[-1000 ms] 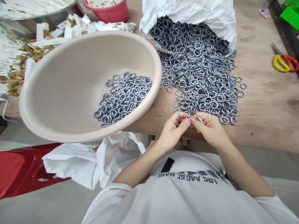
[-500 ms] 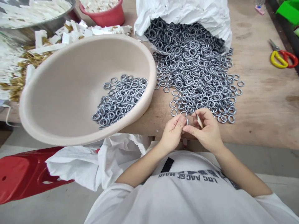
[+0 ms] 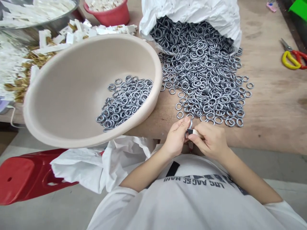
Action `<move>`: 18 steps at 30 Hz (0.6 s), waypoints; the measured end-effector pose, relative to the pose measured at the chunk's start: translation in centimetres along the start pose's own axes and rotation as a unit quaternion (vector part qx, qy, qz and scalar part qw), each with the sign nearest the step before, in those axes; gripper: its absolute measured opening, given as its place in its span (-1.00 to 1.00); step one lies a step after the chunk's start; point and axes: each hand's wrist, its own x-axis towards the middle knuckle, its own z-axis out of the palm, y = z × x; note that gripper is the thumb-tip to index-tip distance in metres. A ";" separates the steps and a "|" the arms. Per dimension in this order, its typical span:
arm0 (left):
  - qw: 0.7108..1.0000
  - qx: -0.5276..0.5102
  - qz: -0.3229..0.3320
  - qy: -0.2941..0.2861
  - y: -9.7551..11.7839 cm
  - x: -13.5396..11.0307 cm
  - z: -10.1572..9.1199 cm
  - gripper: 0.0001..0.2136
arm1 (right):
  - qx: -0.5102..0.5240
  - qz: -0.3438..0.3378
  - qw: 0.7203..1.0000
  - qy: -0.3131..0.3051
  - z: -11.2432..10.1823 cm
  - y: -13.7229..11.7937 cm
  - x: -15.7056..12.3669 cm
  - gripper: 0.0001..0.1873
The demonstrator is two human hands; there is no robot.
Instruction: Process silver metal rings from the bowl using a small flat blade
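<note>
At the table's near edge my left hand [image 3: 177, 137] pinches a small grey metal ring [image 3: 190, 124] between thumb and fingers. My right hand [image 3: 211, 139] meets it, fingers closed on a small pale strip [image 3: 194, 131] pressed against the ring. A large heap of the same grey rings [image 3: 201, 76] spreads across the wooden table [image 3: 271, 105] just beyond my hands, spilling from a white bag [image 3: 192, 12]. To the left, a tilted beige plastic basin [image 3: 72, 92] overhangs the table edge and holds a smaller pile of rings [image 3: 126, 100].
Yellow and red scissors [image 3: 294, 57] lie at the far right. White strips and brass bits [image 3: 28, 54] are scattered at the back left, beside a metal bowl [image 3: 38, 16] and a red tub [image 3: 107, 12]. A red stool [image 3: 26, 175] and white bag [image 3: 96, 163] sit below the basin.
My right hand has turned and closed in on the ring in my left hand, bringing the pale strip against it. Both hands have shifted slightly toward me.
</note>
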 end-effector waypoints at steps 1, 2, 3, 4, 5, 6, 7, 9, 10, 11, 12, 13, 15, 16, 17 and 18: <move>1.000 -0.005 -0.003 0.001 -0.1 0.0 0.0 -0.56 | -0.008 0.000 1.000 -0.001 0.0 0.0 0.0 -0.51; 1.000 -0.008 -0.006 0.001 -0.1 0.0 0.1 -0.55 | -0.013 0.001 1.000 -0.002 0.1 0.1 0.0 -0.51; 1.000 -0.010 -0.011 0.001 0.0 0.0 0.1 -0.54 | -0.015 0.003 1.000 -0.004 0.1 0.1 0.0 -0.52; 1.000 -0.010 -0.015 0.000 0.0 0.0 0.2 -0.53 | -0.014 0.006 1.000 -0.007 0.1 0.0 0.0 -0.53; 1.000 -0.008 -0.018 -0.002 0.2 0.1 0.2 -0.52 | -0.009 0.011 1.000 -0.012 0.2 0.0 0.0 -0.53; 1.000 -0.006 -0.020 -0.005 0.3 0.1 0.2 -0.51 | -0.001 0.016 1.000 -0.017 0.3 -0.2 0.0 -0.54; 1.000 -0.004 -0.021 -0.008 0.4 0.2 0.1 -0.51 | 0.009 0.024 0.999 -0.022 0.4 -0.3 0.1 -0.54; 1.000 -0.001 -0.024 -0.015 0.6 0.1 -0.1 -0.52 | 0.034 0.041 0.998 -0.031 0.5 -0.3 0.2 -0.53; 0.999 -0.001 -0.026 -0.022 0.7 0.0 -0.2 -0.52 | 0.045 0.052 0.997 -0.033 0.5 -0.2 0.3 -0.53; 0.999 0.003 -0.029 -0.037 0.8 -0.2 -0.4 -0.53 | 0.053 0.070 0.996 -0.031 0.4 0.0 0.5 -0.53; 0.998 0.011 -0.034 -0.061 0.8 -0.5 -0.7 -0.54 | 0.058 0.096 0.993 -0.024 0.3 0.3 0.7 -0.52; 0.995 0.023 -0.041 -0.090 0.8 -0.8 -0.9 -0.54 | 0.055 0.129 0.990 -0.013 0.1 0.7 1.0 -0.52; 0.989 0.043 -0.045 -0.136 1.1 -1.5 -1.6 -0.55 | 0.023 0.192 0.981 0.008 -0.2 1.4 1.6 -0.51; 0.989 0.049 -0.034 -0.139 1.3 -1.7 -2.0 -0.56 | -0.004 0.204 0.979 0.002 -0.2 1.6 1.9 -0.52; 0.991 0.052 -0.014 -0.126 1.6 -1.9 -2.4 -0.57 | -0.033 0.200 0.979 -0.016 -0.1 1.6 2.2 -0.56; 0.993 0.057 0.013 -0.102 2.0 -1.9 -2.9 -0.58 | -0.064 0.183 0.980 -0.041 0.1 1.5 2.5 -0.61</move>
